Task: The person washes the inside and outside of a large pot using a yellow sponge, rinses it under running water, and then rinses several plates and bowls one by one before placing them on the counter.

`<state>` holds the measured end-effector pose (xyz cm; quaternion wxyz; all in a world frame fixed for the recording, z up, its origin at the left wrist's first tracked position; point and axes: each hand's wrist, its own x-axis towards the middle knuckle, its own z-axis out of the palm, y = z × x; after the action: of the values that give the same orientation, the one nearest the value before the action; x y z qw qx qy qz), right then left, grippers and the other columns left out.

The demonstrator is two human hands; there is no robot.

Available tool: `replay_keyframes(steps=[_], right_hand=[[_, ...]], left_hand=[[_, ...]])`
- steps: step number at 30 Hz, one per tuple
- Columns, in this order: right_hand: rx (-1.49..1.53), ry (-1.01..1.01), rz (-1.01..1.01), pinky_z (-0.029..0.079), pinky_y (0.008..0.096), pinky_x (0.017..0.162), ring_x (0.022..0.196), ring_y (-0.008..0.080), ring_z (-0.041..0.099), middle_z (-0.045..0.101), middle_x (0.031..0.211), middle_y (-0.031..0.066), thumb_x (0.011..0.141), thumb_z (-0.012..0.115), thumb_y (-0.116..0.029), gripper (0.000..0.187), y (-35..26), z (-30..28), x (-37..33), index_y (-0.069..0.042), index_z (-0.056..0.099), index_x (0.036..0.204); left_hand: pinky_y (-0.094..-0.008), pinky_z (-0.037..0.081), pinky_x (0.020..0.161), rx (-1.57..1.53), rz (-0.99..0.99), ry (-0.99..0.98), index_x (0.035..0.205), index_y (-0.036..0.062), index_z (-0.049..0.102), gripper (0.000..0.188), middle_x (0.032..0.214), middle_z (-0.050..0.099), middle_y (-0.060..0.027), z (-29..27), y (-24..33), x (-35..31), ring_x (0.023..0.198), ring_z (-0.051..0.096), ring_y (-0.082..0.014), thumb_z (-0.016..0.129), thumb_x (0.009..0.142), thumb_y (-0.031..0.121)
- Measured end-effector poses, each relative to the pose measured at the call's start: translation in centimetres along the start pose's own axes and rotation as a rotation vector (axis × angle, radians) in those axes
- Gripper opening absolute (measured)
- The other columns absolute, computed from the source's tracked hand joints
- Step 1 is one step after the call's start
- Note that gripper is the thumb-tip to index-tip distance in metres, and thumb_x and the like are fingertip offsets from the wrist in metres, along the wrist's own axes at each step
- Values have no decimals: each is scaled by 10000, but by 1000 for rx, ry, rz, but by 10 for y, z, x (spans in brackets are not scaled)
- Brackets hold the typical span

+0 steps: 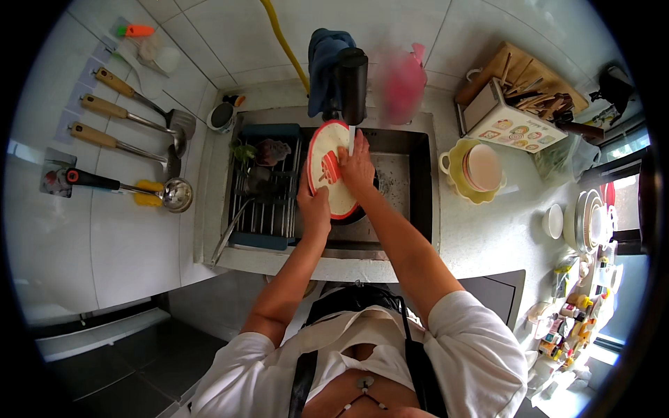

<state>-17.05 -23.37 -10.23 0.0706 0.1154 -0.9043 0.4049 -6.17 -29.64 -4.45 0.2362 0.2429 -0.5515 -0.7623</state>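
Observation:
A white oval plate (323,150) with a red rim and a red pattern is held tilted over the sink (408,230). My left hand (314,206) grips its lower left edge, thumb on the face and the other fingers largely hidden behind. Against the right part of the plate's face lies my right hand (357,167), its fingers stretched out toward the tap. Just above, a black tap (353,83) lets a thin stream of water fall by the right fingers. A dark round vessel under the plate is mostly covered.
Left in the sink sits a blue-rimmed drying rack (259,241). A blue cloth (325,59) hangs beside the tap. To the right stand a yellow scalloped bowl (451,167) with stacked dishes and a white chopstick holder (512,124). Ladles and spatulas (104,136) hang at left.

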Motion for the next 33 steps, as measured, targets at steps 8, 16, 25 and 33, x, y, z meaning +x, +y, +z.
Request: replay_keyframes(steps=[8, 16, 25, 33], right_hand=[[266, -352, 417, 469, 359, 683, 788, 265, 591, 593, 912, 138, 741, 594, -333, 522, 15, -37, 19, -13, 435, 1123], [881, -87, 600, 460, 299, 659, 759, 203, 591, 617, 851, 102, 705, 596, -182, 301, 42, -30, -49, -8, 578, 950], [82, -516, 227, 451, 330, 663, 736, 260, 602, 606, 754, 171, 651, 525, -133, 279, 52, -121, 15, -6, 593, 890], [-126, -224, -431, 468, 401, 652, 787, 329, 562, 582, 909, 113, 652, 527, -6, 467, 18, -114, 10, -109, 481, 1106]], left_hand=[[-358, 446, 771, -468, -209, 261, 1070, 17, 487, 435, 1000, 533, -99, -1, -2, 27, 888, 544, -253, 436, 647, -73], [-392, 431, 815, -613, -487, 55, 1072, 23, 484, 328, 1062, 519, -106, -7, -113, 31, 957, 515, -275, 509, 745, 14], [-391, 479, 730, -89, -759, 64, 1064, 21, 513, 434, 1036, 547, -130, 16, -83, 67, 929, 543, -254, 694, 684, 129], [-306, 448, 716, 158, -163, -230, 1005, 8, 557, 271, 956, 576, -126, 2, -58, 108, 888, 550, -203, 572, 735, 18]])
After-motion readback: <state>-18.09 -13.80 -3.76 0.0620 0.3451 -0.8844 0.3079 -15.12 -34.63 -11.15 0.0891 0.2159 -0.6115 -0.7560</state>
